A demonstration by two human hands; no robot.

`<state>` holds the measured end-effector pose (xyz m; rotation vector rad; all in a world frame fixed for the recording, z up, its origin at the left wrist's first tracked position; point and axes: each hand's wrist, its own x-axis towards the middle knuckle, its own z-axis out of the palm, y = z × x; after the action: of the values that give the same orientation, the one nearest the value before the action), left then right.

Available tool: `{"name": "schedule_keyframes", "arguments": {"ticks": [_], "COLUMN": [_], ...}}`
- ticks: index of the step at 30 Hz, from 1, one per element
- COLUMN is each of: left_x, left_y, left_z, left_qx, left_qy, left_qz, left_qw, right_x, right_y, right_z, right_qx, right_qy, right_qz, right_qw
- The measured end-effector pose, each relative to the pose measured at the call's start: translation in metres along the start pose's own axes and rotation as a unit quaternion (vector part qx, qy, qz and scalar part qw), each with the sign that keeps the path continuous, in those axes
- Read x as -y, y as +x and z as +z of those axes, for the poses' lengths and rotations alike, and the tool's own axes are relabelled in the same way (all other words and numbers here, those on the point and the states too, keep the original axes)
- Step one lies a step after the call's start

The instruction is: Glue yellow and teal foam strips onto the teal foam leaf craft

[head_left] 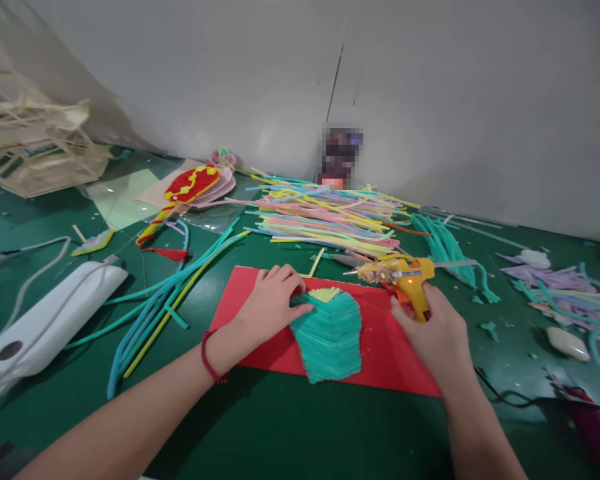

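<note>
A red card lies on the green table. On it is a leaf-like piece of teal pipe cleaners set in V-shaped rows, with a small yellow patch at its top. My left hand rests on the card at the piece's upper left edge, fingers bent and thumb apart, with no object visible in it. My right hand grips the handle of a yellow hot glue gun, its nozzle facing left above the card's back edge. An orange light glows on the gun. A bent yellow pipe cleaner lies just behind the card.
Many pastel pipe cleaners are spread at the back. Several loose ones lie left, near a white power strip. A red-and-yellow fan-shaped craft and a wooden stick model stand farther back. Scraps lie right.
</note>
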<state>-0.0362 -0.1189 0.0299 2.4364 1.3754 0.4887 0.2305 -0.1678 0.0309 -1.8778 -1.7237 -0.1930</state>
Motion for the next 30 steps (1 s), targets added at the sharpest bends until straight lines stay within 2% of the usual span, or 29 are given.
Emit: {"name": "schedule_keyframes", "arguments": {"ticks": [4,7,10,14,19,22,27,30], "left_x": [0.002,0.0,-0.005,-0.01,-0.009,-0.007,-0.007,-0.006], "left_y": [0.0,0.0,0.0,0.002,0.003,0.003,0.002,0.001], "left_z": [-0.003,-0.007,-0.009,-0.006,0.0,0.004,0.01,0.015], "left_qx": [0.035,0.072,0.102,0.144,0.05,0.015,0.025,0.03], "left_qy": [-0.093,-0.23,-0.364,-0.504,-0.58,-0.618,-0.665,-0.67], "left_qz": [-0.03,-0.056,-0.101,-0.177,-0.226,-0.243,-0.251,-0.242], "left_qw": [0.995,0.969,0.92,0.833,0.781,0.747,0.703,0.701], "right_x": [0.002,0.005,0.008,0.012,0.021,0.028,0.035,0.034], "right_y": [0.001,0.003,0.005,0.006,0.002,-0.002,-0.01,-0.013], "right_z": [-0.001,-0.004,-0.008,-0.014,-0.014,-0.008,0.007,0.013], "right_qx": [-0.007,-0.007,-0.014,-0.037,-0.056,-0.052,-0.023,-0.021], "right_qy": [0.008,0.027,0.054,0.072,0.078,0.08,0.091,0.072], "right_qz": [0.013,0.038,0.074,0.122,0.103,0.073,0.031,0.002], "right_qw": [1.0,0.999,0.996,0.989,0.99,0.993,0.995,0.997]}}
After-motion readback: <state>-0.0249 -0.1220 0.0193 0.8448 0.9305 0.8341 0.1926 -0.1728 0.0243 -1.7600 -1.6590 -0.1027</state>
